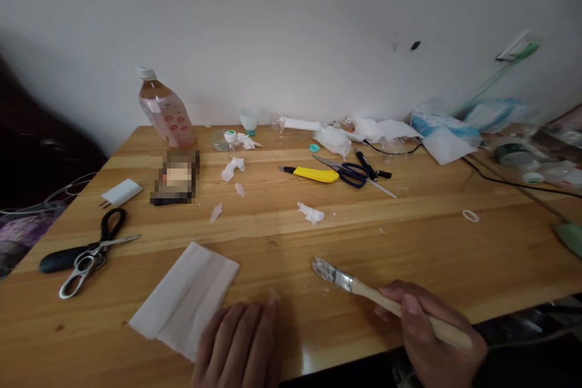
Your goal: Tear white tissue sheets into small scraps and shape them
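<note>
I am gripping the flat paintbrush with pale wooden handle and bright metal ferrule [350, 283] in my right hand [431, 333], fingers closed round the rear of the handle. The brush is lying low over the front right part of the varnished wooden tabletop [409, 236], its bristles pointing away to the left and looking stiff and clotted with something whitish. In my judgement the bristle tip is sitting close enough to the glossy wood to be smearing it if the handle is dipping, and a grip this far back is giving little control of the tip. My left hand [240, 345] is resting flat on the tabletop, fingers open and holding nothing, just beside the folded white paper tissue [186, 297], which is thin, soft and liable to be sliding if nudged. Small crumpled tissue scraps [311, 213] are lying farther back; loose fibres could be catching on the bristles. A yellow plastic utility knife [313, 174] and blue-handled steel scissors [352, 174] are lying well apart from both hands
</note>
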Available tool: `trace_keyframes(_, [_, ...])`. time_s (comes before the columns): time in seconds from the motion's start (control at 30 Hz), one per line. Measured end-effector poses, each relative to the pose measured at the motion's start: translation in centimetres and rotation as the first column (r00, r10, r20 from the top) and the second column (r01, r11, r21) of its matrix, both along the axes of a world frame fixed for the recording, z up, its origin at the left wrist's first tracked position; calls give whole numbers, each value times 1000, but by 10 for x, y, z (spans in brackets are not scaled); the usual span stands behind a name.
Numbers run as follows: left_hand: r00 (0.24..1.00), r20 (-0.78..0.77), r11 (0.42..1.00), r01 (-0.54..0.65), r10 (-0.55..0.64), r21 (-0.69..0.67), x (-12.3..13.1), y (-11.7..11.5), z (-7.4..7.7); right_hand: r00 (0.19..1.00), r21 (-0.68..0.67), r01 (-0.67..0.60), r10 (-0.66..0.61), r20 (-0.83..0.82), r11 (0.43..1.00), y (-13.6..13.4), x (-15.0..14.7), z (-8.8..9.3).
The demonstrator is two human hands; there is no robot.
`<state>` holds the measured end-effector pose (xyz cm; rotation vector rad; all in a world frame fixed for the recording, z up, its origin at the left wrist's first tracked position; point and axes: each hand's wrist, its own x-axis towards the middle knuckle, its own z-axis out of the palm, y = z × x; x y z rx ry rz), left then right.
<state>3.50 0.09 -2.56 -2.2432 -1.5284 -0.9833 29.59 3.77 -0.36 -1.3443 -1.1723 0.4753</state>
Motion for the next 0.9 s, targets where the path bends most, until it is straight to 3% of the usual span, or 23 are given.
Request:
trace_keyframes(0.13, [993, -97, 998, 59, -62, -33, -5, -1, 1, 999, -56, 5, -8, -37, 998, 3, 4, -7])
trace_keyframes(0.23, [991, -126, 997, 36, -45, -68, -7, 0, 2, 994, -2, 70, -70, -87, 998, 5, 10, 4])
trace_keyframes(0.4, [992, -129, 991, -11, -7, -135, -6, 2, 2, 1000, 27, 5, -4, -14, 1000, 8, 10, 18])
trace_keyframes(0.47, [993, -118, 990, -32, 16, -139, -5, 3, 2, 1000, -9, 13, -13, -16, 1000, 11, 8, 11])
trace_keyframes(0.6, [996, -85, 987, -46, 33, -153, 0, 2, 3, 981, -84, 48, -63, -186, 995, 19, 8, -13])
trace_keyframes(0.67, [997, -34, 983, -72, 67, -169, 3, 2, 3, 973, -124, 44, -71, -219, 991, 21, 9, -16])
trace_keyframes(0.8, [996, -58, 986, -80, 73, -147, 2, 2, 1, 962, -169, 66, -108, -252, 983, 20, 10, 1])
trace_keyframes(0.9, [993, -114, 991, -57, 43, -125, -2, 2, 0, 951, -126, 129, -159, -265, 984, 16, 15, 14])
